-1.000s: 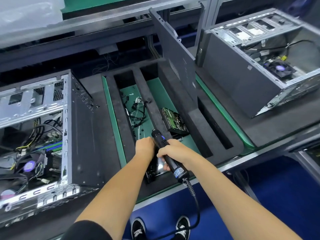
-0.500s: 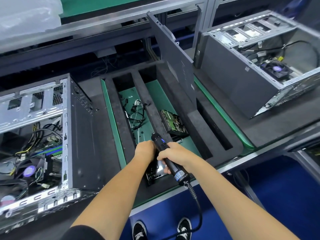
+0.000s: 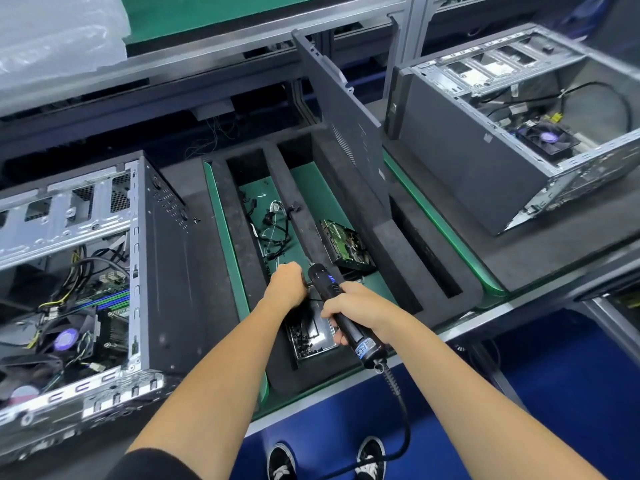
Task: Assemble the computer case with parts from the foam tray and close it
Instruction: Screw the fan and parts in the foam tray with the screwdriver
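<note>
A: Nearest first. What do my hands have?

B: Your right hand [image 3: 360, 311] is wrapped round the black electric screwdriver [image 3: 341, 313], tip pointing to 11 o'clock, its cord [image 3: 398, 403] trailing down to 6 o'clock. The left hand [image 3: 285, 287] is curled into a fist just beside the tip, knuckles up; I cannot tell whether it pinches anything.

A: Under the hands?

B: A shiny metal dish [image 3: 313, 336] sunk in the near pocket of the foam tray [image 3: 398, 244], with small dark screws [image 3: 301, 341] heaped along its left side. Both hands hover over it.

A: Other pockets?

B: At 12 o'clock from the left fist, the left-hand channel holds a tangle of black cables [image 3: 273, 225] on the green floor. At 1 o'clock, the next channel holds a drive [image 3: 344, 245] tilted, circuit board up. Further, at 1 o'clock, the dark side panel [image 3: 341, 123] stands on edge in a foam slot. The narrow slot at 3 o'clock shows only shadow.

A: The cases?

B: The open computer case [image 3: 162, 258] lies at 9 o'clock, open face up: fan, memory sticks, wiring inside. A second open case [image 3: 460, 161] sits at 2 o'clock, well apart, fan and cable within. Clear plastic wrap [image 3: 55, 36] at far 10 o'clock.
</note>
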Demonstrator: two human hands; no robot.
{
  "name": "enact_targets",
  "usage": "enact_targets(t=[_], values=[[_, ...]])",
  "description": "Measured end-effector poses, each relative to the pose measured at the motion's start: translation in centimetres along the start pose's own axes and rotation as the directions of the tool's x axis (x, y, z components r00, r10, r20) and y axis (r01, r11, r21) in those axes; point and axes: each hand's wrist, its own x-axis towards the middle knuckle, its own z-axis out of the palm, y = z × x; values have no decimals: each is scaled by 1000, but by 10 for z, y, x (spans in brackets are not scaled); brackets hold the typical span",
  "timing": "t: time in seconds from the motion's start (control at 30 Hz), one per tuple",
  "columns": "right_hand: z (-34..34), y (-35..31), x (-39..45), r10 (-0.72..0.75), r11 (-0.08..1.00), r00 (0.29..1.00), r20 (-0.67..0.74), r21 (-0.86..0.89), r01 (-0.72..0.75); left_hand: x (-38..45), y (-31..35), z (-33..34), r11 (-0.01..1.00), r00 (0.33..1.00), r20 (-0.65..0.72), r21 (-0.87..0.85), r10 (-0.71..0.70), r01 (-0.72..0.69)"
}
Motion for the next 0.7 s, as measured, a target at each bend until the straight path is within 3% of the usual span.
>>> enact_targets(t=[0.23,0.47,0.7], values=[[-7,3,-4,-3,1000,1000,-12,-10,3,-7,0,5,988,997,24,134,79,-81],[-4,2,1,0,1000,1000,-12,-17,0,-29,0,15,884,940,300,377,166,-276],[1,-4,6,14,999,1000,-6,-37,-14,-43,11,33,887,876,432,288,217,-362]])
